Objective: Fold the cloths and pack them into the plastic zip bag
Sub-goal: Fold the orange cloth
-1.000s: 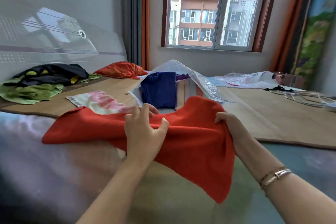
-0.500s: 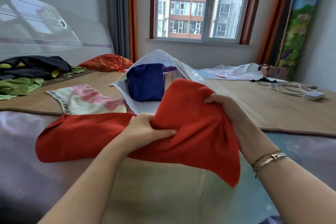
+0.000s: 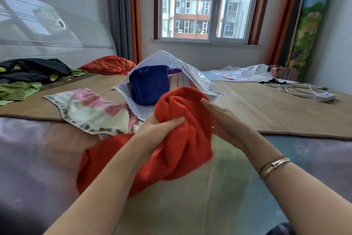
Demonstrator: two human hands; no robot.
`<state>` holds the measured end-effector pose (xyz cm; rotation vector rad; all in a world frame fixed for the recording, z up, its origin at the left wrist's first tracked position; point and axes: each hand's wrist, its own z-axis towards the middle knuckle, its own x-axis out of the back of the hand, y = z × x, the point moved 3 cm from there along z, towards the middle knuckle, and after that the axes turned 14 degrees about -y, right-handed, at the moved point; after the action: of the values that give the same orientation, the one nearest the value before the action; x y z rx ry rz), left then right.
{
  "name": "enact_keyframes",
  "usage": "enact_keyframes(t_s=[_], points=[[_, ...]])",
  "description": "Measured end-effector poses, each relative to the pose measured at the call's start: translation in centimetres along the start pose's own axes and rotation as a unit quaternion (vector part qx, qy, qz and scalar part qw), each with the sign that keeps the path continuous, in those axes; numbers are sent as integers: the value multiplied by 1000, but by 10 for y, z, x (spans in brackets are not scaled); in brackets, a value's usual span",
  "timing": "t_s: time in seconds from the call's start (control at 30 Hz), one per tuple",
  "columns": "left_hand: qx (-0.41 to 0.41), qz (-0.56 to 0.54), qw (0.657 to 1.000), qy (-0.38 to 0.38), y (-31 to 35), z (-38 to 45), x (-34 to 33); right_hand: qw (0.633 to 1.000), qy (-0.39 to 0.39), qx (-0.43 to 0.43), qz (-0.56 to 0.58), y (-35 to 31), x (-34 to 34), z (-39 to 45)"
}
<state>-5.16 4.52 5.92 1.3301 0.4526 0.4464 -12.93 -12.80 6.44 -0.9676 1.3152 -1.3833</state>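
A red cloth (image 3: pixel 182 139) is bunched up in front of me above the bed. My left hand (image 3: pixel 158 130) grips its gathered folds, thumb across the front. My right hand (image 3: pixel 226 120) lies against the cloth's right side with fingers straight. Just behind the cloth stands the clear plastic zip bag (image 3: pixel 190 74), mouth open toward me, with a folded blue cloth (image 3: pixel 150 84) and striped cloths inside. A pink and white floral towel (image 3: pixel 89 109) lies flat to the left of the bag.
A pile of black and green clothes (image 3: pixel 28 78) sits at the far left by the headboard, an orange pillow (image 3: pixel 108 65) behind. Another plastic bag (image 3: pixel 242 72) and a white cable with a power strip (image 3: pixel 312 93) lie at the right on the mat.
The red cloth was spread wide across the bed and is now gathered into a bunch, lifted toward the bag's mouth. Both hands moved closer together and forward.
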Motion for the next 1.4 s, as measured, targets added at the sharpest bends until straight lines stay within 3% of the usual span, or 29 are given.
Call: enact_keyframes(t_s=[0.07,0.2,0.33,0.4,0.5,0.6,0.7,0.8,1.0,1.13,1.2,1.27,1.33,1.4], points=[[-26,-114,993,34,7,4,3,999,-20,-48,10,6,2,-2],[-49,-218,974,34,13,9,5,985,-71,-154,16,17,9,-11],[-40,-271,962,7,11,12,2,955,-186,-232,-17,30,5,-16],[-33,-284,958,-7,11,12,1,952,-183,-241,-45,28,2,-20],[-6,-300,953,-32,11,10,2,976,-108,-184,-32,18,3,-24],[44,-203,977,-46,6,10,8,996,-27,-75,33,5,5,-22],[149,-90,970,-172,-1,0,9,993,34,29,113,-9,10,-18],[155,-20,955,-252,-3,-8,13,981,74,69,163,-15,14,-20],[90,7,982,-163,1,-2,11,976,90,68,185,-10,8,-14],[96,36,979,-175,-2,-6,-2,974,110,50,193,-8,1,-7],[121,44,977,-170,-1,-9,-4,976,149,48,149,-8,7,-8],[131,40,977,-163,4,-11,0,976,212,34,-45,-8,23,-15],[119,19,984,-130,11,-12,9,933,253,6,-256,-11,38,-23],[94,-14,994,-56,16,-11,20,922,254,-41,-289,-10,48,-32]])
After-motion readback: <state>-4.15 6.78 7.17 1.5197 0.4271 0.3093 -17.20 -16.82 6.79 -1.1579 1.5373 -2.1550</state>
